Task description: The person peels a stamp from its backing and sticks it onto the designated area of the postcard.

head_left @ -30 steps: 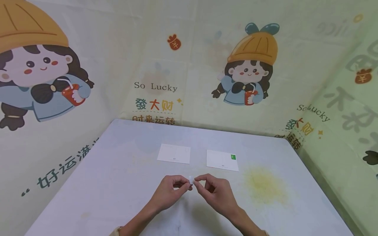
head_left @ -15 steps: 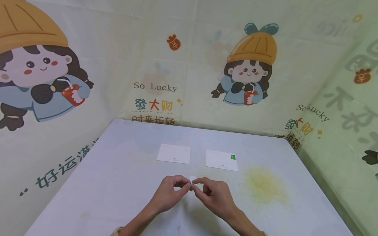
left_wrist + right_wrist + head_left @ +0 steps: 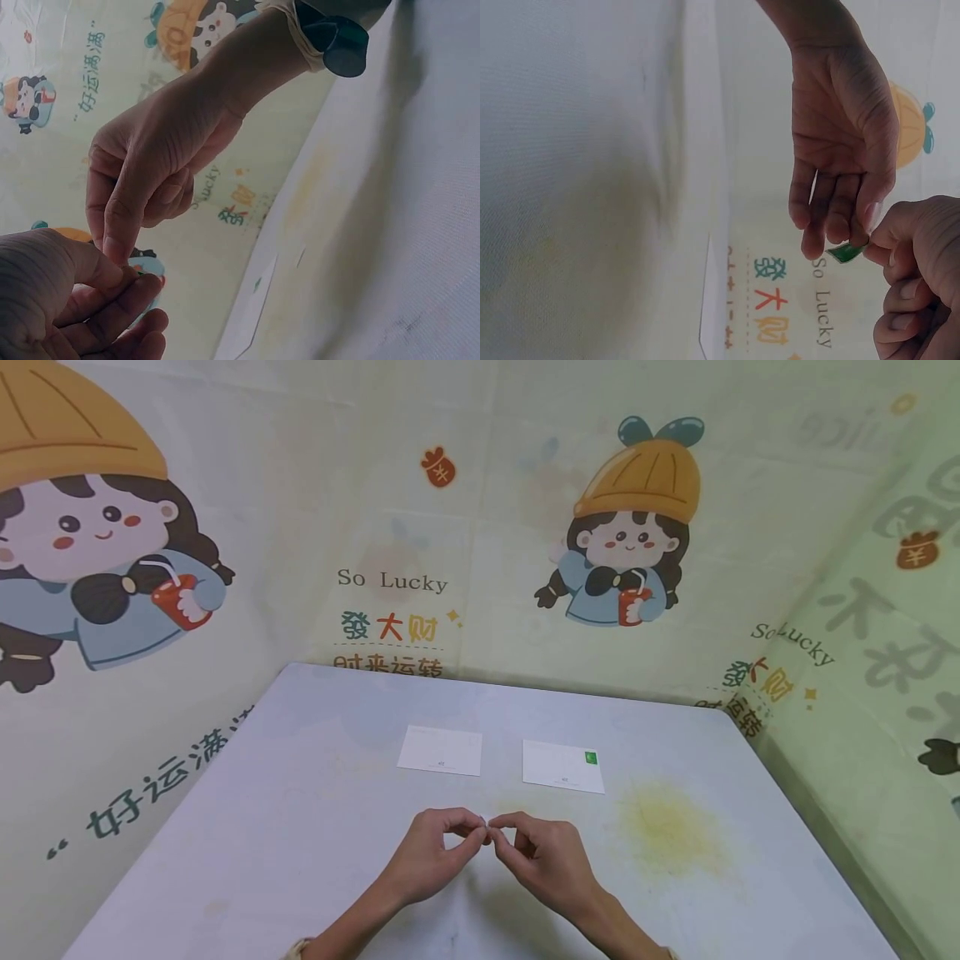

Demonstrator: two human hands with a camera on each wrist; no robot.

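Observation:
Both hands meet above the near middle of the table, fingertips together. A small green postage stamp (image 3: 846, 252) shows between them in the right wrist view; only a green sliver appears in the left wrist view. My left hand (image 3: 438, 853) pinches the stamp between thumb and forefinger, and my right hand (image 3: 549, 864) pinches its edge. In the head view the fingertips hide nearly all of it. Beyond the hands lie two white cards: a left card (image 3: 439, 750) with small print at its bottom, and a right card (image 3: 562, 767) bearing a green stamp (image 3: 591, 758) at its upper right.
The white table (image 3: 300, 827) carries a yellow stain (image 3: 671, 831) to the right of the hands. Cloth with cartoon figures (image 3: 630, 543) and lettering hangs behind the table and along its sides.
My right fingertips have closed in on the left ones. The stamp's pale backing, visible between them earlier, is now almost hidden in the head view. Both cards remain in place.

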